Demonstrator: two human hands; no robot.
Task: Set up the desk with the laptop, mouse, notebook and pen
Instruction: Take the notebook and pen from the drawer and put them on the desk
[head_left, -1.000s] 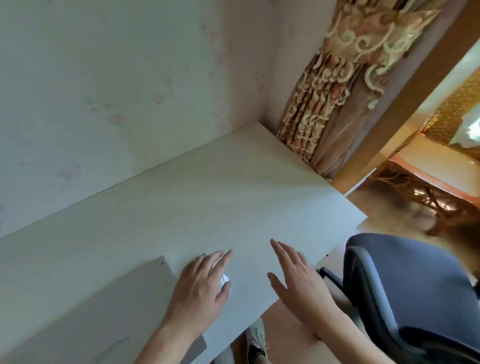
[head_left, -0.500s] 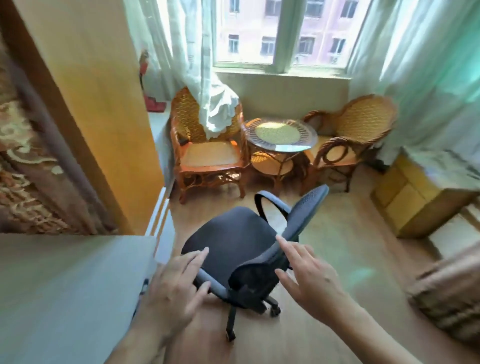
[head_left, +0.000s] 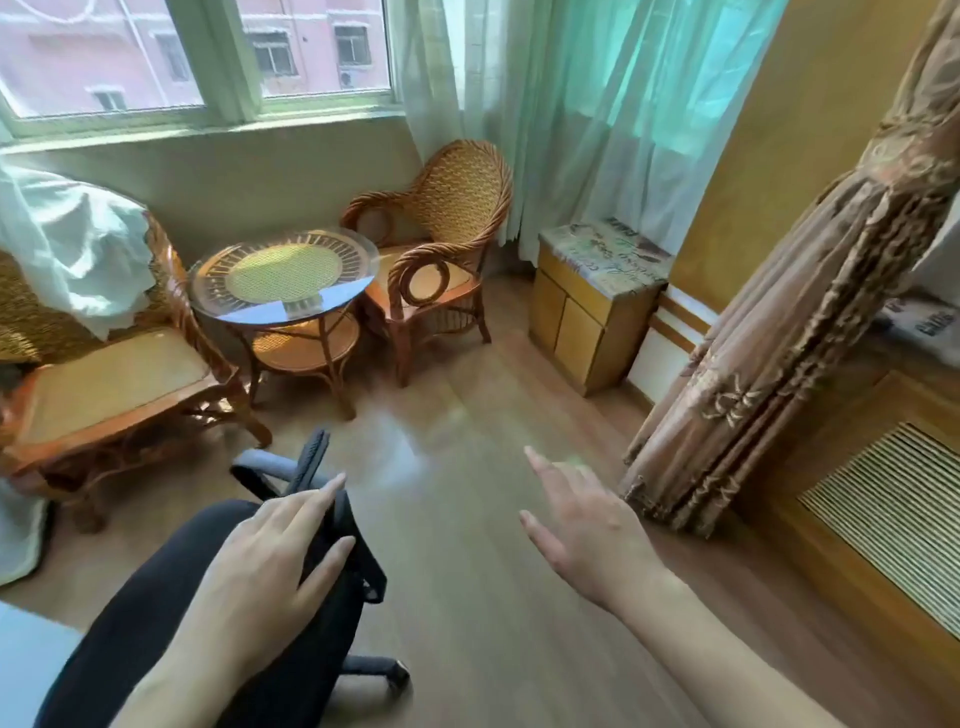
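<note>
My left hand (head_left: 265, 571) is open with fingers spread, hovering over the back of a black office chair (head_left: 156, 597). Whether it touches the chair I cannot tell. My right hand (head_left: 582, 535) is open too, palm down, held out above the wooden floor and holding nothing. Only a pale corner of the desk (head_left: 26, 660) shows at the bottom left. The laptop, mouse, notebook and pen are all out of view.
Two wicker armchairs (head_left: 441, 249) flank a round glass-topped table (head_left: 283, 275) below the window. A small yellow cabinet (head_left: 592, 312) stands by the sheer curtain. A bundled patterned curtain (head_left: 779, 338) hangs at the right beside a slatted vent (head_left: 893, 519).
The view has swung right, from the desk with laptop and mouse to the room. My left hand has left the mouse; both hands now hang open over chair and floor.
</note>
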